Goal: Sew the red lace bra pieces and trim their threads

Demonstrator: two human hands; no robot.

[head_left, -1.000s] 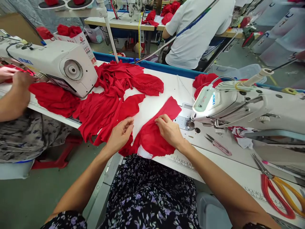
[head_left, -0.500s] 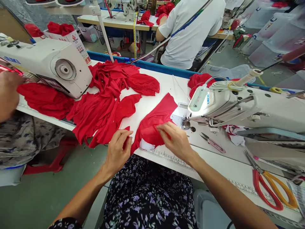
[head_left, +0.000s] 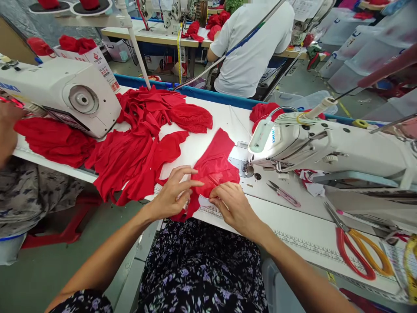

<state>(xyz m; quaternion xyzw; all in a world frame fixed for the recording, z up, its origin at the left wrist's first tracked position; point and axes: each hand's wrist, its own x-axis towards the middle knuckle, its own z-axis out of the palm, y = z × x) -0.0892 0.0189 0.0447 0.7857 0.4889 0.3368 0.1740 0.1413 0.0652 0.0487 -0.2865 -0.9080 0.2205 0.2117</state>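
A piece of red fabric (head_left: 216, 167) with a sheer panel lies on the table in front of me, beside the sewing machine's needle area. My left hand (head_left: 174, 193) rests over its left side, fingers stretched out and thumb apart. My right hand (head_left: 233, 206) pinches the fabric's near edge between thumb and fingers, next to a white patch (head_left: 204, 201) that is partly covered by the hand. To the left is a large heap of red fabric (head_left: 130, 152).
On the right stands a white sewing machine (head_left: 293, 139). Small thread snips (head_left: 283, 193) and scissors with red and orange handles (head_left: 358, 243) lie near it. Another sewing machine (head_left: 74, 95) is at left, with a co-worker's hand (head_left: 8, 126) beside it. A person in white (head_left: 254, 48) sits beyond.
My left hand has moved right over the red fabric and its fingers have spread. My right hand has come down to the near edge by the white patch. The view has shifted slightly.
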